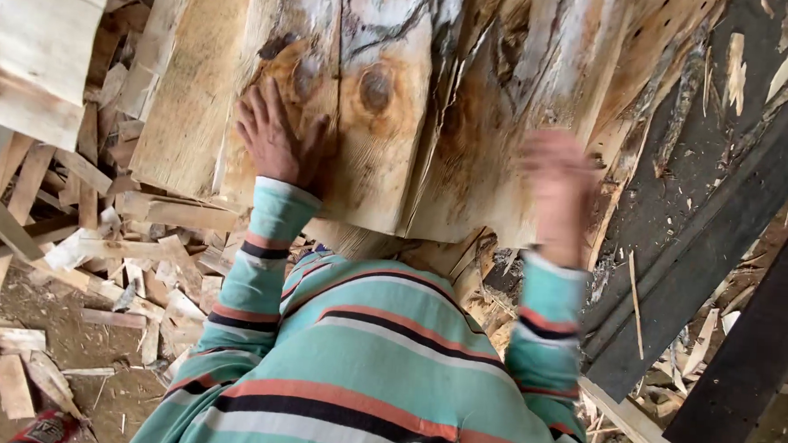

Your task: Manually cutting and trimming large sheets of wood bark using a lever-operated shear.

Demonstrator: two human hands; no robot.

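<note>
Left hand (273, 141) pressed flat, fingers spread, on knotty wooden slab (390, 97); right hand (559, 193) blurred against slab's edge, grip unclear.

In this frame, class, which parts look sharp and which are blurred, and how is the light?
Head view: the left hand is sharp, flat on the knotted wooden slabs; the right hand is smeared by motion blur, so its grip cannot be read. Light is soft and even, with no glare; the dark beams at the right stay dim, and the scrap wood below is clear.
</note>
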